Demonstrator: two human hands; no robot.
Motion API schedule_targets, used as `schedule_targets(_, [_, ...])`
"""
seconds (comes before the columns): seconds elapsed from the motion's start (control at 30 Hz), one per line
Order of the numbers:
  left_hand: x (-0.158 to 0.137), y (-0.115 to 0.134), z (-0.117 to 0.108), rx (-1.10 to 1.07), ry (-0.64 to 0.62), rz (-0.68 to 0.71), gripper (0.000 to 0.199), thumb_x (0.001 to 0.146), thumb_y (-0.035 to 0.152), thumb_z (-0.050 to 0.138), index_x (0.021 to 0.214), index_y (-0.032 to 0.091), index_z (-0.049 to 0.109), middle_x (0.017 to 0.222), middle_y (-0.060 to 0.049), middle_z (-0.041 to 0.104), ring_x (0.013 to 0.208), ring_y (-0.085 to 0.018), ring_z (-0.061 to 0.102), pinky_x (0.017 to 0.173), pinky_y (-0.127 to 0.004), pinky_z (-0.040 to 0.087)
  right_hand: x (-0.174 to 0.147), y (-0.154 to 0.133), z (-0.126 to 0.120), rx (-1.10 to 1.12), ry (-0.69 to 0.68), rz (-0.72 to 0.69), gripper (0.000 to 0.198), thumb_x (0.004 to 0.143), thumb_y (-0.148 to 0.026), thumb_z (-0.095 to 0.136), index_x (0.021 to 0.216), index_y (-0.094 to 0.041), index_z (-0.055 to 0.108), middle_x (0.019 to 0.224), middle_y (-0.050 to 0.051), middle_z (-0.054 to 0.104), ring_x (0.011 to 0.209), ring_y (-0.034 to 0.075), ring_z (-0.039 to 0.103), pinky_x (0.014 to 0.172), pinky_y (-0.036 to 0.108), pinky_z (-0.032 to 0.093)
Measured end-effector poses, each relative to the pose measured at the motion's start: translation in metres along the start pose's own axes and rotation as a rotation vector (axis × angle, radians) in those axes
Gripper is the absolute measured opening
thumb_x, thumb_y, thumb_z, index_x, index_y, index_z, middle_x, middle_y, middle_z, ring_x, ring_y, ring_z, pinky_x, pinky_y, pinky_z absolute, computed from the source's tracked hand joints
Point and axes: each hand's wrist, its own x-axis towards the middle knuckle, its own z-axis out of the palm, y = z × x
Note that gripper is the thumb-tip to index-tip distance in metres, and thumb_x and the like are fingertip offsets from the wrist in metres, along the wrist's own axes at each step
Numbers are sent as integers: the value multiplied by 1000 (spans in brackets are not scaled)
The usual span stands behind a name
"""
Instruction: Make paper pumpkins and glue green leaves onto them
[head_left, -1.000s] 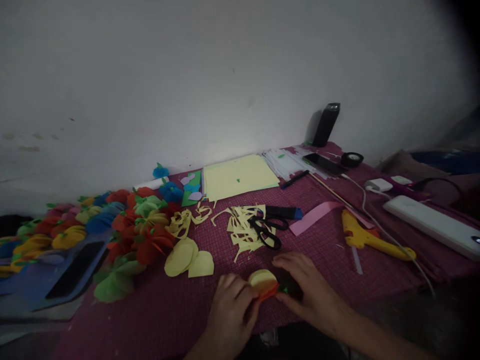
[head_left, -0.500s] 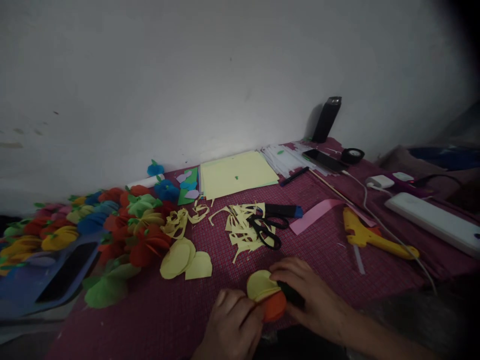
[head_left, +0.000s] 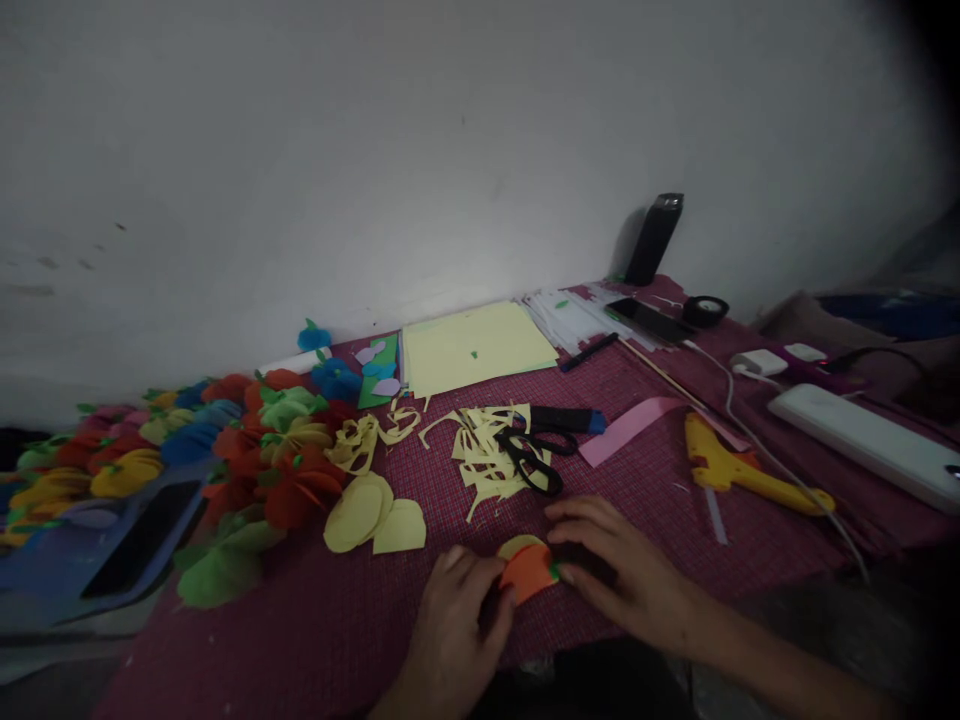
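An orange folded or rounded paper piece lies between my two hands near the table's front, with a yellow paper piece showing behind its top edge. My left hand pinches the orange paper at its left edge. At the right edge, my right hand holds the paper between thumb and fingers; a small green bit shows by the thumb, too small to name. Beyond the hands, black scissors rest on yellow paper scraps. Yellow paper rounds lie to the left.
Several colourful paper pumpkin shapes crowd the left side, near a dark phone. Yellow sheets lie by the wall. At right are a pink strip, a yellow glue gun, a cable, a white power strip and a black bottle.
The orange paper has come up in front of the yellow piece, which is now mostly covered. The dark object under my right hand has gone from sight, and a small green bit shows instead.
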Motion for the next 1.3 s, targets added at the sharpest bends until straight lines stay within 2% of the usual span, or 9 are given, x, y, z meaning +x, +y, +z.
schedule_targets(0.17, [5,-1,-1,-109,-9,-115,12,85,19,48,92,19,58,86,-4,63,83,-19,56,73,-35,45,-2,-4,-2,-9,-76,-43,41,80,-19,59,119,-23,48,121,9,52,115,23,44,97,42,39])
schedule_targets(0.37, [4,-3,1,-181,-3,-229,25,85,20,48,108,21,55,83,-2,60,80,-18,56,74,-33,46,-1,-1,3,-19,-90,-2,20,83,-13,52,101,-21,56,102,5,61,97,19,52,86,36,43])
schedule_targets(0.5, [4,-5,2,-202,6,-231,30,85,21,47,115,20,51,83,-3,60,82,-18,56,78,-34,45,0,0,3,-19,-87,2,18,83,-15,52,99,-22,56,102,5,61,97,19,52,85,36,43])
schedule_targets(0.67, [6,-5,2,-234,27,-269,29,83,22,48,111,20,55,84,-3,61,83,-18,58,79,-33,44,-1,-1,1,-25,-92,18,19,84,-15,51,101,-21,56,102,5,61,97,19,52,86,37,42])
schedule_targets(0.93, [11,-3,-1,-373,3,-430,30,83,29,48,111,20,54,72,0,61,67,-16,56,60,-26,40,-4,-2,4,-63,-117,-38,45,77,-9,56,118,-23,49,116,7,55,109,21,47,93,39,40])
schedule_targets(1.17, [15,-6,-4,-558,11,-479,29,82,30,49,110,20,52,63,5,54,59,-13,50,55,-23,36,-7,-2,12,-162,-69,-44,47,78,-15,58,123,-23,47,128,9,49,117,23,45,97,41,41])
schedule_targets(1.3, [21,-7,-6,-612,24,-490,28,80,27,51,107,19,52,58,7,48,54,-11,45,51,-21,32,-4,-4,17,-224,-34,-89,45,79,-11,56,122,-21,49,127,10,52,116,22,48,95,40,44])
